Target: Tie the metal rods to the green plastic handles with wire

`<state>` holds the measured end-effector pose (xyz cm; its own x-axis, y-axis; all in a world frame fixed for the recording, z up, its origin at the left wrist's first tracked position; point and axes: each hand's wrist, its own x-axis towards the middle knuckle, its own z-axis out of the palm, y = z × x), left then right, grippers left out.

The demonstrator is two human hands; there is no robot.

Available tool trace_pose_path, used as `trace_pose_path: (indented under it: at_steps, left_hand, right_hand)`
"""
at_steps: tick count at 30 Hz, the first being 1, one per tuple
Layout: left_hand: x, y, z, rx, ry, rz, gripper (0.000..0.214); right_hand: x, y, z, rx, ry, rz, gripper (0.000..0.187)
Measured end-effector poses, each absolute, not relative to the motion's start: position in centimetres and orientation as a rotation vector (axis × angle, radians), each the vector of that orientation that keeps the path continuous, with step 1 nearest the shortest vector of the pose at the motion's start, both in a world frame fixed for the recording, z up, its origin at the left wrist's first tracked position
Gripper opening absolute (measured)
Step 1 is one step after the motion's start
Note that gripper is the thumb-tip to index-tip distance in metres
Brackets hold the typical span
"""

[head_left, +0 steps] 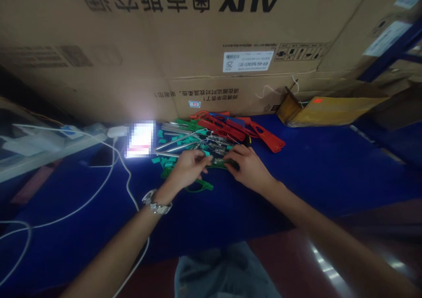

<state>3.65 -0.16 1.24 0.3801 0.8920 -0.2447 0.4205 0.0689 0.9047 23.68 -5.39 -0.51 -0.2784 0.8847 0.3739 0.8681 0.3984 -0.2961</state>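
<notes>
A slim green tag lies at the near edge of a pile of red and green plastic strips on the blue table. Fingers of the left hand pinch one end; those of the right hand close on the other.

Both are in view over the blue tabletop: left grip, watch on its wrist, fingertips at a green strip running across to the right grip, which lies knuckles-up on it. I can't tell whether either is clamped. Just beyond sit green tags, metal rods and red tags, with a lit phone to the left and a cardboard box behind.
</notes>
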Motion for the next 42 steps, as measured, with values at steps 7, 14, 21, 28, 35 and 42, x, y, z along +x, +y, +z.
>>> trace_pose_path:
  at_steps: [7,14,21,28,35,42]
  left_hand:
    - [3.0,0.3,0.6,1.618,1.162,0.61,0.02]
    - [2.3,0.2,0.9,1.519,1.16,0.538,0.024]
    - [1.4,0.6,1.2,1.467,1.134,0.601,0.023]
    - [1.6,0.2,1.7,1.43,1.156,0.617,0.016]
    - [-0.2,1.1,1.3,1.921,1.091,0.762,0.025]
    - [-2.2,2.6,1.7,2.383,1.001,0.637,0.013]
  right_hand:
    - [23.1,-5.1,-0.5,-1.513,-2.118,0.13,0.01]
    - [23.0,-5.2,-0.1,-1.469,-2.16,0.244,0.005]
    - [23.5,-5.0,-0.6,-1.468,-2.173,0.134,0.002]
    - [23.7,-4.6,-0.6,-1.336,-2.14,0.366,0.019]
    - [23.2,-5.1,-0.6,-1.296,-2.164,0.28,0.023]
    - [23.1,-5.7,-0.6,-1.294,-2.357,0.066,0.024]
